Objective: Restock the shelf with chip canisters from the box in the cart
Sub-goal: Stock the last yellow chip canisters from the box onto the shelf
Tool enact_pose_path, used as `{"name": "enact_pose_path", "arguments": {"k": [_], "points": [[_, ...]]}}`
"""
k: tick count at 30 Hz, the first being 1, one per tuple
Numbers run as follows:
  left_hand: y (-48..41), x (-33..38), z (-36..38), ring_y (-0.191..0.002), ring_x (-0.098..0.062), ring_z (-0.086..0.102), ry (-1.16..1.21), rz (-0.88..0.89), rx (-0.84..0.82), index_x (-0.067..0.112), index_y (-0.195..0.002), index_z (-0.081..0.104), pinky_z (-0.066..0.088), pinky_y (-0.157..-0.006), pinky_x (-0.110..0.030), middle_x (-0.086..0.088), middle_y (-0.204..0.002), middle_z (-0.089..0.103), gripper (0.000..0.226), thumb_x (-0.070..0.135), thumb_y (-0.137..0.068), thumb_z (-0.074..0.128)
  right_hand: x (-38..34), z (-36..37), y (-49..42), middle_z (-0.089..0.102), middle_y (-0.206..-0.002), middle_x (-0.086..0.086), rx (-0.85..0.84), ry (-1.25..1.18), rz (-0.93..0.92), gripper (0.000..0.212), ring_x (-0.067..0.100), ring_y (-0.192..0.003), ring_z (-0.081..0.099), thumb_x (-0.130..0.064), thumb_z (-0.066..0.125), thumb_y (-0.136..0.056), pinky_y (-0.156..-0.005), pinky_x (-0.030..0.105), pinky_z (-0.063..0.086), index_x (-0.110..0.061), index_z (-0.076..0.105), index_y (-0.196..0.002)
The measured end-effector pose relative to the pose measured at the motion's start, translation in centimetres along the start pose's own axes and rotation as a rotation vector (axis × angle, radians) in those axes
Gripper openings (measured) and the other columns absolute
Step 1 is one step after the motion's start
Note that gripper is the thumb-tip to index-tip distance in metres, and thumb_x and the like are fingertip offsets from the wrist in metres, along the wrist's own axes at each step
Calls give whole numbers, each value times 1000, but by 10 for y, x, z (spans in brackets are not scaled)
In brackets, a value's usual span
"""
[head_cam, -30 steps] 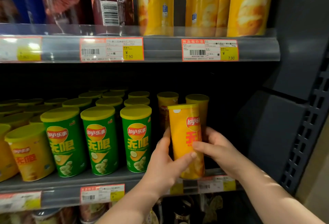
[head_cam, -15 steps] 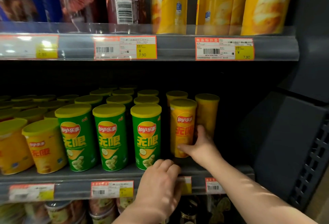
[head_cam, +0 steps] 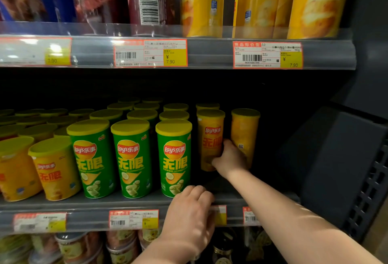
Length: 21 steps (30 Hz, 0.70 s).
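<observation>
Green canisters (head_cam: pixel 174 158) wall off the left, and the yellow canister (head_cam: pixel 210 133) that my right hand (head_cam: pixel 228 158) grips and a second yellow canister (head_cam: pixel 244 131) just beside it block the way ahead, so I pass only over the bare shelf lip (head_cam: pixel 231 199), with dark free room rightward toward the side panel (head_cam: pixel 336 158).

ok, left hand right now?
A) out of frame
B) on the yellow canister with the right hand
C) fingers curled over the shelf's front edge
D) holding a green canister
C: the left hand has its fingers curled over the front edge of the grey metal shelf, just below the nearest green cylindrical chip canister. Only the right hand grips the yellow cylindrical chip canister.
</observation>
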<state>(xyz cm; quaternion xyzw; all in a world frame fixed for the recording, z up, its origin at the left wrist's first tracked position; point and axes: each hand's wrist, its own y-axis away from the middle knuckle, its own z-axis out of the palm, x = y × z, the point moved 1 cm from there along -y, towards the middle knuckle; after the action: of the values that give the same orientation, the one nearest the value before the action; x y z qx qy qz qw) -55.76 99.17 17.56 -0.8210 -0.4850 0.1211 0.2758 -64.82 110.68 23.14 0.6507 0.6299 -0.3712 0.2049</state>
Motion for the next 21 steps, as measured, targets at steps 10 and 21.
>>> {"name": "enact_pose_path", "arguments": {"k": [10, 21], "points": [[1, -1, 2, -69, -6, 58, -11, 9, 13, 33, -79, 60, 48, -55, -17, 16, -78, 57, 29, 47, -53, 65, 21, -26, 8, 56, -107, 3, 200, -35, -92, 31, 16, -83, 51, -35, 66, -85, -60, 23, 37, -22, 47, -106], [1, 0, 1, -68, -5, 57, -33, 14, 16, 33, -78, 61, 47, -56, -16, 17, -77, 57, 25, 47, -58, 63, 46, -37, -27, 39, -140, 18, 185, -371, 91, 98, 35, -124, 46, -23, 82, -71, -96, 41, 42, -8, 18, -143]]}}
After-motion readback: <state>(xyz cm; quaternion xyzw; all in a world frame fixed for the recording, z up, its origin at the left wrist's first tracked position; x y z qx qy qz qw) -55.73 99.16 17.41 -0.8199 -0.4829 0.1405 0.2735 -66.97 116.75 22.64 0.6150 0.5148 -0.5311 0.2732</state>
